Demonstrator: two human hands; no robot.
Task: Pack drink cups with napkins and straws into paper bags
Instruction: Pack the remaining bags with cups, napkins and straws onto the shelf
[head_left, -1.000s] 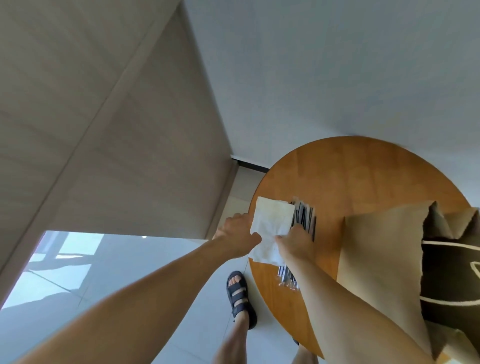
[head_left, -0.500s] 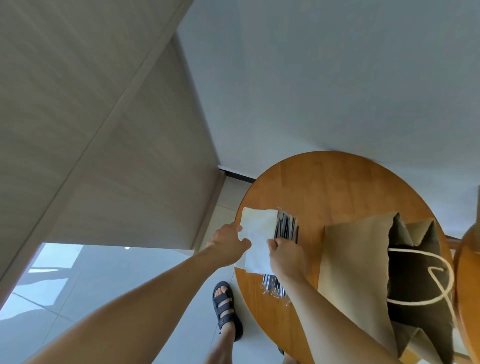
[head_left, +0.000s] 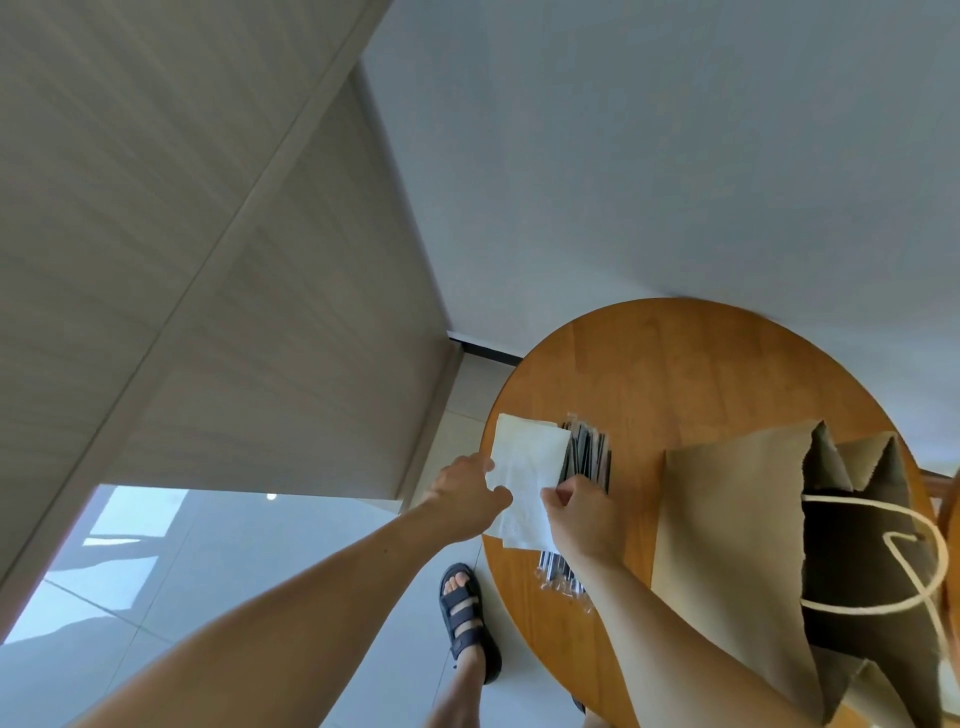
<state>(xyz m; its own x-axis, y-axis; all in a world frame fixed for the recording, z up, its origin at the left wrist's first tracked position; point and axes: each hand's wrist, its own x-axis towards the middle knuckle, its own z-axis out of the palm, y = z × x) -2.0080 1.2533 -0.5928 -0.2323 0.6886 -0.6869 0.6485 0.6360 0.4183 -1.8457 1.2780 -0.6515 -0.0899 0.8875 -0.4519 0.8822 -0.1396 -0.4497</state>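
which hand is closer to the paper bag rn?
Right. The right hand pinches the napkin edge facing the paper bag; the left hand holds the opposite edge, farther off.

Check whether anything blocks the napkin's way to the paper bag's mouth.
Nothing visible blocks it. The left hand and right hand pinch the napkin over the table's edge. The wrapped straws lie flat on the table beneath that path; the paper bag's mouth is open, though its rope handles loop across it.

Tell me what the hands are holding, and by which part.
Both hands hold the white napkin: the left hand pinches its left edge, the right hand pinches its right edge, above the wrapped straws.
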